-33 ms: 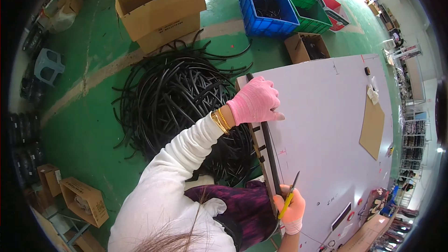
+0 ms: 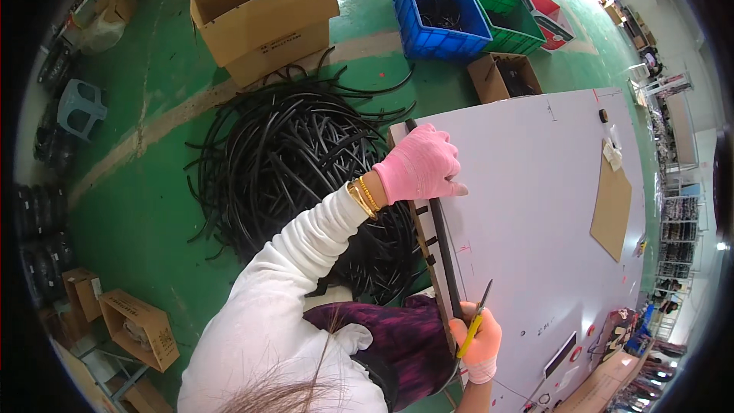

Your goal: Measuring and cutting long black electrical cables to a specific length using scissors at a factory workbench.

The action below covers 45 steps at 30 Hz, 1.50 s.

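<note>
A long black rubber strip (image 2: 443, 241) lies along the left edge of the white table (image 2: 527, 183). My left hand (image 2: 421, 160), in a pink glove, is closed over the strip near its far end, the thumb stretched toward the tabletop. My right hand (image 2: 482, 340), in a paler orange-pink glove, is at the near end of the strip. Yellow-handled snips (image 2: 472, 329) are held in it, their dark tip pointing away from me. Its fingers also appear to touch the strip, though part of that contact is hidden.
A large heap of black strips (image 2: 298, 153) lies on the green floor to the left. Beyond stand a cardboard box (image 2: 267, 30), a blue crate (image 2: 443, 40) and a green crate (image 2: 516, 40). A brown board (image 2: 609, 210) and a phone-like device (image 2: 560, 354) lie on the table.
</note>
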Each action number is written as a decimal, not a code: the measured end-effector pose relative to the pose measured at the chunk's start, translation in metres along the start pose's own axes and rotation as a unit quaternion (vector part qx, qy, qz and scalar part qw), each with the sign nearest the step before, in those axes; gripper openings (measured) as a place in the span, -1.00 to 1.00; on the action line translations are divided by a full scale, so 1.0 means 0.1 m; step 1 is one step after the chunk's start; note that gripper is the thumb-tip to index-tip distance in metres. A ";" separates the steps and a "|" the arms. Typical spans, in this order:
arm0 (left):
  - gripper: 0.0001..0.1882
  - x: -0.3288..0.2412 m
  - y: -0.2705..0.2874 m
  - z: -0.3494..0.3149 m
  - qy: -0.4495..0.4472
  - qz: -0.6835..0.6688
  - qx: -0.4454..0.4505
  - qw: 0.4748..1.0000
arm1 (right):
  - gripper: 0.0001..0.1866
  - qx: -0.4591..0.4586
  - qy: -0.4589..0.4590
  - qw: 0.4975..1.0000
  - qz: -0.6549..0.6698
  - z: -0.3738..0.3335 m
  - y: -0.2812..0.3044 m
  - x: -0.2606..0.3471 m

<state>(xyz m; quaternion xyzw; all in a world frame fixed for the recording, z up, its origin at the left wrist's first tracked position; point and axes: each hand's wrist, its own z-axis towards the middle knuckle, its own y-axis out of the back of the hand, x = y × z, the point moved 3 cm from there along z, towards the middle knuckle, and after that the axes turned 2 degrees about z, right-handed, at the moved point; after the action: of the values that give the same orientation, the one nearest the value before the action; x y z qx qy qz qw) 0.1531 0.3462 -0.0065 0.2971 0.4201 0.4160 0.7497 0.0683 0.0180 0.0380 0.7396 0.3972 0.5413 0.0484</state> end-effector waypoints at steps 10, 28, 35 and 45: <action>-0.65 0.03 -0.05 0.03 -0.042 0.033 -0.057 0.997 | -0.75 0.031 -0.110 0.985 0.128 -0.31 0.18 -0.02; -0.62 0.05 -0.08 0.08 -0.005 0.001 0.028 1.000 | -0.62 -0.095 -0.209 0.970 -0.073 -1.55 1.05 -1.32; -0.58 0.13 -0.12 0.08 0.031 -0.027 0.047 0.998 | -0.47 -0.106 -0.213 0.949 -0.206 -1.50 1.00 -1.30; -0.61 0.34 -0.16 0.03 0.025 0.004 0.050 0.998 | -0.48 -0.095 -0.230 0.928 -0.277 -1.40 1.03 -1.31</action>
<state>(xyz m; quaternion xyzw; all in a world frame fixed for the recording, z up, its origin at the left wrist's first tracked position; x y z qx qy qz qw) 0.1718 0.3676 -0.0306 0.3253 0.4577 0.4053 0.7214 -0.0073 -0.1861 0.0477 0.6966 0.5107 0.3563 0.3562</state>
